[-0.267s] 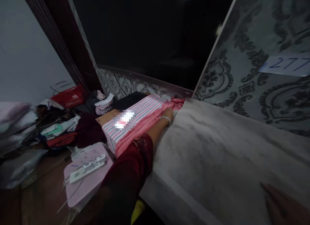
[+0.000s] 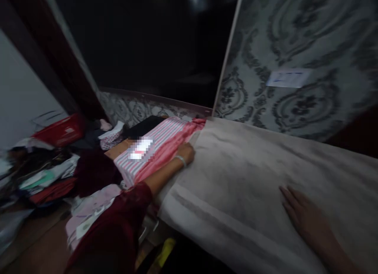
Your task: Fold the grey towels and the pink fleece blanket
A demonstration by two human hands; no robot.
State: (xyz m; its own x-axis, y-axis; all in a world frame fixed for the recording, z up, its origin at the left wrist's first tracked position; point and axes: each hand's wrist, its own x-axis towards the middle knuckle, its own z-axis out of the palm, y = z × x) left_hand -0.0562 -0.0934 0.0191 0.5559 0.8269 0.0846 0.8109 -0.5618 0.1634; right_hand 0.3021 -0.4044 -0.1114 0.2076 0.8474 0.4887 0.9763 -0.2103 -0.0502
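A large greyish-white cloth (image 2: pixel 236 163) with faint stripes and some wrinkles covers the surface before me. My left hand (image 2: pixel 186 152) is at its left edge, fingers curled down and closed on the cloth, though the fingertips are hidden. A pale bracelet circles that wrist. Just left of the hand lies a pink and grey striped cloth (image 2: pixel 171 130) with a plain pink part beside it. My right hand (image 2: pixel 304 213) rests flat on the grey cloth at the right, fingers stretched out and holding nothing.
A big dark screen (image 2: pixel 153 45) and patterned wallpaper (image 2: pixel 298 108) stand behind. On the left are piled clothes (image 2: pixel 53 187), a red basket (image 2: pixel 62 130) and a pink stool (image 2: pixel 76 223) with a white power strip. A bright blurred patch (image 2: pixel 141 149) lies on the striped cloth.
The view has swung to the right. My left hand has slid nearer to me along the cloth's edge. My right hand has come further into view, lying flat.
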